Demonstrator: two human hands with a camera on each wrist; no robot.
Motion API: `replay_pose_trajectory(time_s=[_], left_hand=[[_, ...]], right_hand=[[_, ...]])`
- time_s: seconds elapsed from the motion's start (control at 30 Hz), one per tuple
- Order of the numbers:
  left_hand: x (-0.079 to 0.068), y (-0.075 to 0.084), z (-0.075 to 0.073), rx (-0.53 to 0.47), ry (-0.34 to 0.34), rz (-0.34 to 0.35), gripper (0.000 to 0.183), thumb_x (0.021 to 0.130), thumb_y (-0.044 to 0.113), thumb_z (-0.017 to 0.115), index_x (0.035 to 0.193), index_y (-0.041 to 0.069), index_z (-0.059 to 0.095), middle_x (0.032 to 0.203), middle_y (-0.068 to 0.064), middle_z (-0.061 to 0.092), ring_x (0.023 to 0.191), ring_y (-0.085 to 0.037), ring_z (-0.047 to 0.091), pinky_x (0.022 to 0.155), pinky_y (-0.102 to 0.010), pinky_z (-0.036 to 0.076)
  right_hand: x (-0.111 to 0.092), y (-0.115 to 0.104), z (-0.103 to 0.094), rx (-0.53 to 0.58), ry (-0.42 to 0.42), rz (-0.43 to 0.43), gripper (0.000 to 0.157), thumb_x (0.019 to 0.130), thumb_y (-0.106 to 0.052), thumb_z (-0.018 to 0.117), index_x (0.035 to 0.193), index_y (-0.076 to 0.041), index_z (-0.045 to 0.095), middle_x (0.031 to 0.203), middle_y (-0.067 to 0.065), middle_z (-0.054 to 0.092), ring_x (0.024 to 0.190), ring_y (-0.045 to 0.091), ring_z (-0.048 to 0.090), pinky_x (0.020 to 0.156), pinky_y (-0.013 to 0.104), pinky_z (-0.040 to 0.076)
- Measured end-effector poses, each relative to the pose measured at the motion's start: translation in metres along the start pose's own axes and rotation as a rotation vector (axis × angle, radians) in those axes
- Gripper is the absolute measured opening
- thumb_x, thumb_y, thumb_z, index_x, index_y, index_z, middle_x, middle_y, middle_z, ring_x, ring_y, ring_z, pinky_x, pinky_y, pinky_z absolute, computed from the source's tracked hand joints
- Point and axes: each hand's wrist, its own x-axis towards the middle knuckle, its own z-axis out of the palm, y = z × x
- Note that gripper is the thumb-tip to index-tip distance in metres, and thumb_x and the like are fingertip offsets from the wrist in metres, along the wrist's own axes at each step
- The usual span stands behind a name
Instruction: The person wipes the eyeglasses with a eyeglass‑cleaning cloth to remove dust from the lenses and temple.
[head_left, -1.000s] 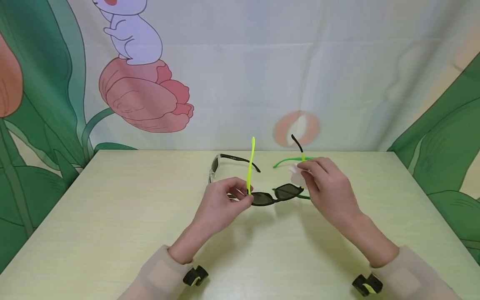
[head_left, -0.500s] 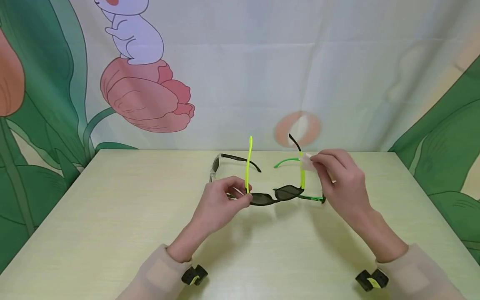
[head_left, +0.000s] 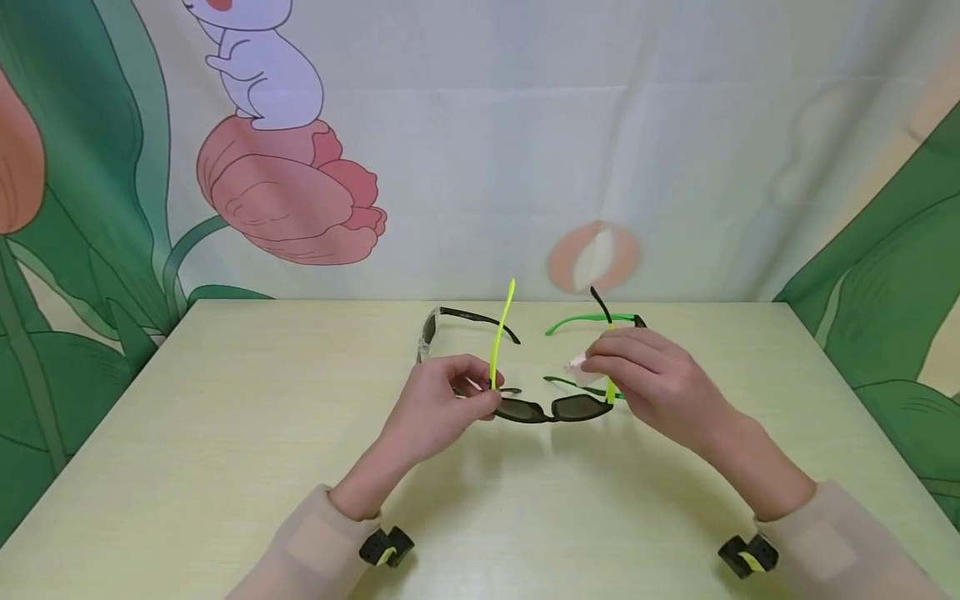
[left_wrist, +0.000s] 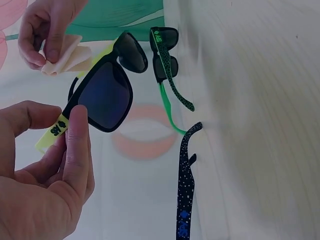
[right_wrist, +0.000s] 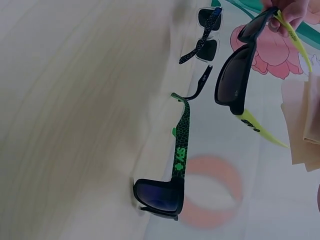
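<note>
My left hand pinches black-framed sunglasses at the hinge of one yellow temple, thumb on one side and fingers on the other. They are held above the table with both temples unfolded and pointing up and away, the far temple ending in a black tip. My right hand pinches a pale folded cloth beside the other yellow temple and overlaps part of that temple in the head view. In the right wrist view the cloth hangs near the temples, apart from the dark lenses.
Behind the held pair, sunglasses with green temples lie unfolded on the pale table. To their left lies a clear-framed pair with dark speckled temples. A printed curtain hangs along the table's back edge.
My right hand moved out to the right with the cloth, then came back inward and lower. The sunglasses' right side has dipped, so the lenses sit more level. My left hand keeps its pinch.
</note>
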Motion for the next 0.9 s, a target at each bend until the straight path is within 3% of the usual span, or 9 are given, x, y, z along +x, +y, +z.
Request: replay_pose_trajectory(time_s=[0.13,0.43,0.5,0.67,0.83,0.9], left_hand=[[0.001,-0.001,-0.001,0.004,-0.022,-0.01,0.014,0.087,0.002,0.069,0.097,0.007,0.077,0.087,-0.001,0.074,0.071,-0.016,0.071,0.065,-0.033,0.056],[0.002,-0.004,-0.005,0.012,-0.023,-0.083,0.015,0.087,0.002,0.068,0.099,0.005,0.077,0.09,-0.007,0.075,0.069,-0.018,0.071,0.064,-0.032,0.047],[0.002,-0.004,-0.006,0.01,-0.028,-0.092,0.015,0.088,0.002,0.068,0.1,0.004,0.077,0.09,-0.008,0.075,0.069,-0.021,0.071,0.065,-0.032,0.048],[0.003,-0.005,-0.007,0.005,-0.042,-0.109,0.014,0.089,0.004,0.07,0.101,0.004,0.077,0.09,-0.006,0.075,0.075,-0.032,0.073,0.067,-0.033,0.049],[0.003,-0.005,-0.009,0.006,-0.054,-0.121,0.014,0.091,0.005,0.07,0.102,0.004,0.077,0.092,-0.009,0.075,0.076,-0.033,0.073,0.066,-0.032,0.048],[0.002,-0.005,-0.009,0.011,-0.058,-0.124,0.013,0.091,0.005,0.07,0.101,0.006,0.078,0.093,-0.01,0.075,0.076,-0.033,0.073,0.065,-0.032,0.047]], right_hand=[[-0.001,0.001,0.001,0.039,-0.075,-0.004,0.029,0.109,-0.007,0.047,0.104,0.0,0.075,0.102,0.009,0.072,0.093,0.026,0.068,0.086,0.035,0.056],[-0.015,0.004,-0.005,0.076,-0.335,-0.019,0.04,0.109,-0.007,0.034,0.108,-0.004,0.073,0.103,0.006,0.07,0.094,0.023,0.067,0.084,0.035,0.058],[-0.018,0.004,-0.006,0.074,-0.35,-0.023,0.029,0.104,0.003,0.045,0.11,-0.003,0.073,0.103,0.007,0.07,0.094,0.024,0.067,0.083,0.037,0.058],[-0.024,0.003,-0.008,0.024,-0.388,-0.035,0.026,0.092,0.01,0.062,0.11,-0.004,0.073,0.105,0.004,0.07,0.097,0.024,0.066,0.087,0.039,0.056],[-0.027,0.002,-0.006,-0.071,-0.422,-0.069,0.021,0.101,-0.001,0.054,0.102,-0.008,0.074,0.101,0.0,0.07,0.097,0.023,0.065,0.09,0.039,0.053],[-0.027,0.002,-0.005,-0.104,-0.446,-0.074,0.016,0.097,-0.001,0.06,0.1,-0.007,0.074,0.101,0.001,0.07,0.098,0.023,0.065,0.091,0.04,0.053]])
